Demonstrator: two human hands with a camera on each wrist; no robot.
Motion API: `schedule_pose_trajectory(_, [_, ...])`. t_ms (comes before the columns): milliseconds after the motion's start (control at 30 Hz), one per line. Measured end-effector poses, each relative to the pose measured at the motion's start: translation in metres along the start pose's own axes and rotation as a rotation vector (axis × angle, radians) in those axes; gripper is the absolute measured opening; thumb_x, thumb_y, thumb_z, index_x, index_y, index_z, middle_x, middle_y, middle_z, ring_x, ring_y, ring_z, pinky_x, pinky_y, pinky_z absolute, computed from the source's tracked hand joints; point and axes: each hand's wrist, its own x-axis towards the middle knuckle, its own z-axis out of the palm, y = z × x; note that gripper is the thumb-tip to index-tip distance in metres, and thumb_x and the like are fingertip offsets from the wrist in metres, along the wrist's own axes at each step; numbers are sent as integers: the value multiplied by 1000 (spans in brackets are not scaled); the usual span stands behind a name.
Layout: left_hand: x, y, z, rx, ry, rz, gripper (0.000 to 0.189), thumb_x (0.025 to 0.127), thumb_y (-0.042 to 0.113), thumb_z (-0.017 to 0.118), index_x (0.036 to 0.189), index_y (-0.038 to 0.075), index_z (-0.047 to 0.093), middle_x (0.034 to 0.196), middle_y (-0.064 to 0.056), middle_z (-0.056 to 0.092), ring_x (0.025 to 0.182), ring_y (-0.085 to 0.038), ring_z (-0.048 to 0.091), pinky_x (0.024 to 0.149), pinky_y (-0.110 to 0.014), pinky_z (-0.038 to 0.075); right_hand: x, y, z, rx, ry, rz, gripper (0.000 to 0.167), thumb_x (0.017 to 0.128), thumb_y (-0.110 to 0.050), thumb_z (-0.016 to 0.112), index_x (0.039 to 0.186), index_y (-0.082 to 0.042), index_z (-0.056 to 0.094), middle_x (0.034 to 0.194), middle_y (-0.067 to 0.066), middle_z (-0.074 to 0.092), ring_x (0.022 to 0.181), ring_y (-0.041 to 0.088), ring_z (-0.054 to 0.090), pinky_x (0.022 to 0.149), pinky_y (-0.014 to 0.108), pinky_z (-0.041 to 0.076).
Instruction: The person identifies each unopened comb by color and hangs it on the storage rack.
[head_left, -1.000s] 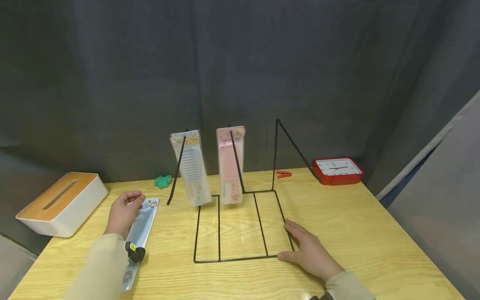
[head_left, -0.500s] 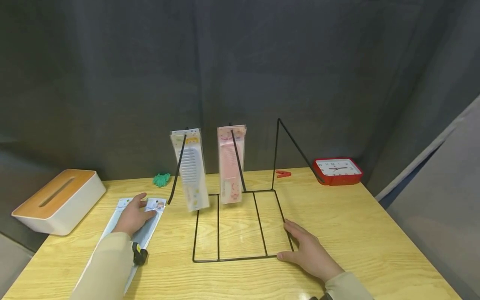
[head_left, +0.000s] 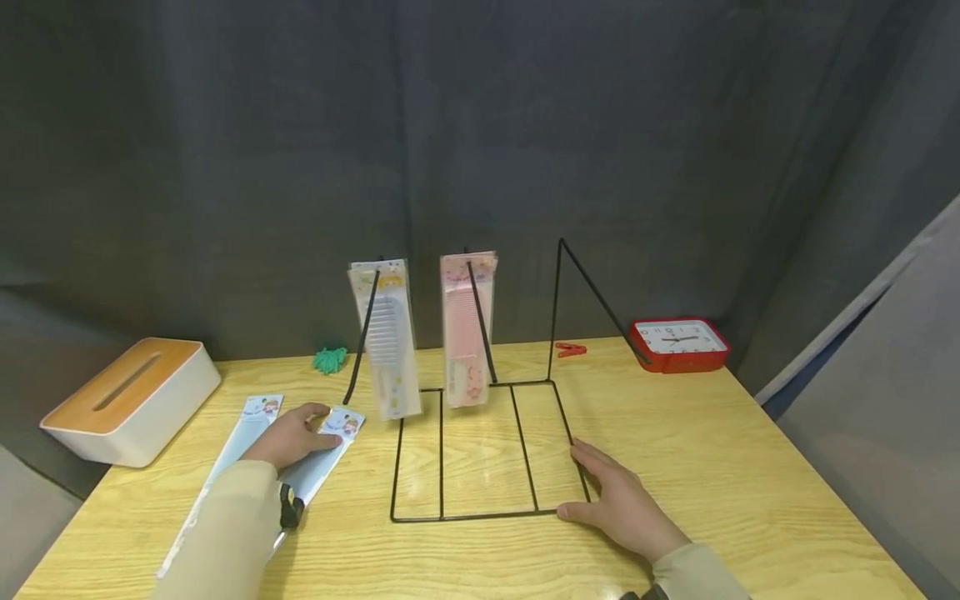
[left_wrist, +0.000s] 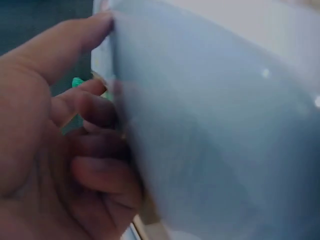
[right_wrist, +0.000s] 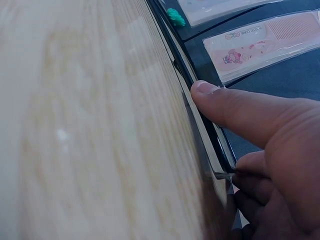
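My left hand (head_left: 298,439) pinches the top edge of a light-blue flat hang-hole packet (head_left: 318,471), its header card tilted up off the table. The left wrist view has the thumb on the near face of the blurred packet (left_wrist: 210,115) and several fingers at its edge; its contents are unclear. A similar packet (head_left: 240,442) lies to the left, partly under the forearm. My right hand (head_left: 618,504) grips the front right corner of a black wire display rack (head_left: 487,517), thumb on the front bar. From two of its hooks hang packaged combs: blue (head_left: 385,342) and pink (head_left: 467,329).
The rack's right hook (head_left: 600,300) carries nothing. A red clock (head_left: 680,344) stands at back right, near a red clip (head_left: 572,350). Behind the left packet are a white tissue box (head_left: 168,400) with a wooden lid and a green tangled bundle (head_left: 330,360). A dark curtain closes the back.
My left hand has taken hold of the right-hand packet, lifted its top and shifted it rightward, away from the other packet. The right hand stays on the rack.
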Motion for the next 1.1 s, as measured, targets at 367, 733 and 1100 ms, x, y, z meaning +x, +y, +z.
schedule_pose_trajectory(367, [-6, 10, 2, -99, -35, -17, 31, 89, 29, 77, 97, 6, 57, 91, -7, 54, 82, -23, 49, 68, -35, 41, 0, 0, 0, 6, -5, 8, 98, 77, -44, 86, 153, -3, 40, 162, 15, 31, 146, 42, 27, 113, 61, 26])
schedule_pose_trajectory(733, [-47, 33, -19, -502, 77, 153, 32, 99, 24, 66, 112, 0, 50, 93, -6, 55, 77, -16, 49, 63, -28, 43, 0, 0, 3, 7, -2, 6, 97, 77, -43, 86, 152, -2, 41, 161, 16, 32, 146, 42, 27, 114, 60, 27])
schedule_pose_trajectory(1100, [-132, 122, -31, -832, 198, 620, 20, 97, -5, 60, 98, 14, 63, 97, 3, 65, 83, -12, 62, 64, -30, 55, 0, -1, 1, 0, -5, 13, 98, 77, -44, 86, 153, -4, 40, 162, 15, 31, 147, 42, 25, 114, 61, 25])
